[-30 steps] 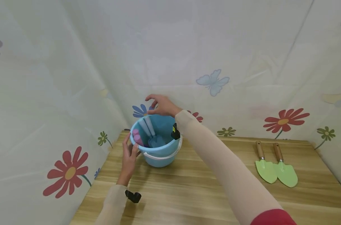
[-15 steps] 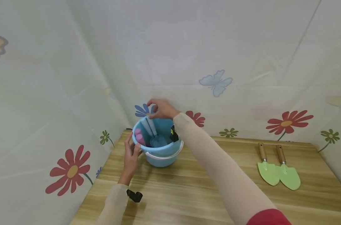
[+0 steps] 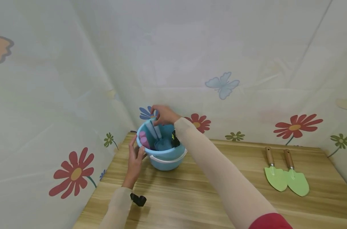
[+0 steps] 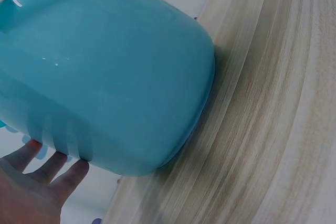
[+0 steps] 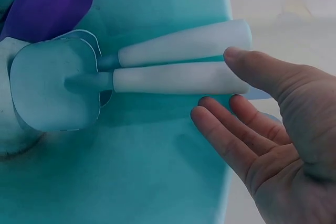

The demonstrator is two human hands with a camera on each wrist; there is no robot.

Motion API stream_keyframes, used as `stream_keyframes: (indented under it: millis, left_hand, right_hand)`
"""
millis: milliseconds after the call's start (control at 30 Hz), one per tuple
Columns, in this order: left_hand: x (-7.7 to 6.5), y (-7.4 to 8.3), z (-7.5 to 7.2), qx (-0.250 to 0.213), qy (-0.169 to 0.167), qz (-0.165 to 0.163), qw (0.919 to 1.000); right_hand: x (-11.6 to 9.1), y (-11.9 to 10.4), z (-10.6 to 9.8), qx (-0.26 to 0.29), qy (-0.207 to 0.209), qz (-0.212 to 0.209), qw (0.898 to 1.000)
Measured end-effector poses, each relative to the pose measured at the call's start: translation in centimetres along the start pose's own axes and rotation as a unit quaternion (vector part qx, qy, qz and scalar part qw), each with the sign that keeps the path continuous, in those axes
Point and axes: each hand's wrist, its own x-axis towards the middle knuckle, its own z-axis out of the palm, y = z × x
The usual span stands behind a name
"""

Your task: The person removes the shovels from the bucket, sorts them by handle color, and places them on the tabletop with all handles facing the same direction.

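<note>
A light blue bucket (image 3: 167,156) with a white carrying handle stands at the table's back left. My left hand (image 3: 135,162) lies against its left side, straight fingertips touching the wall in the left wrist view. Two small blue shovels (image 5: 55,85) lean inside, their whitish handles (image 5: 178,78) pointing up to the far rim. Over those handle ends is my right hand (image 3: 165,115); in the right wrist view its thumb overlaps the nearer handle's end, and the fingers are spread below it. Purple tools (image 5: 50,6) with pink handles (image 3: 144,141) also sit in the bucket.
Two green trowels (image 3: 276,179) with wooden grips lie side by side at the right of the wood-grain table (image 3: 207,197). A white cloth (image 3: 173,51) printed with flowers and butterflies rises behind and beside the table, close behind the bucket.
My right hand has come down slightly onto the shovel handles' ends. The left hand has stayed on the bucket. The head view has shifted a little to the left.
</note>
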Motion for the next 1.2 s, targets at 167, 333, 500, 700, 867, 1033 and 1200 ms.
stream_keyframes:
  millis: [167,333,500,700,867,1033,1200]
  left_hand:
    - [-0.1,0.3,0.3,-0.001,-0.001,0.002,1.0]
    - [-0.2,0.4,0.3,0.002,-0.002,-0.002,1.0]
    - [-0.2,0.3,0.3,0.012,-0.001,-0.004,0.9999]
    - [-0.1,0.2,0.2,0.014,-0.001,-0.002,0.9999]
    - [-0.1,0.3,0.2,0.013,0.0,-0.002,0.9999]
    - [-0.4,1.7,0.4,0.014,-0.007,-0.011,0.9998]
    - [-0.6,3.5,0.7,0.009,-0.011,-0.02,0.9997]
  right_hand:
    - [0.0,0.2,0.3,0.004,0.002,0.004,1.0]
    - [-0.1,0.3,0.6,-0.002,0.012,0.006,1.0]
    - [-0.2,0.3,0.8,-0.002,0.015,0.012,1.0]
    - [-0.3,0.1,0.9,-0.005,0.014,0.012,1.0]
    - [-0.4,-0.1,1.0,-0.006,0.01,0.009,1.0]
    - [-0.3,0.1,1.2,0.001,0.005,0.004,1.0]
    - [-0.1,0.3,1.3,0.001,0.009,0.004,1.0]
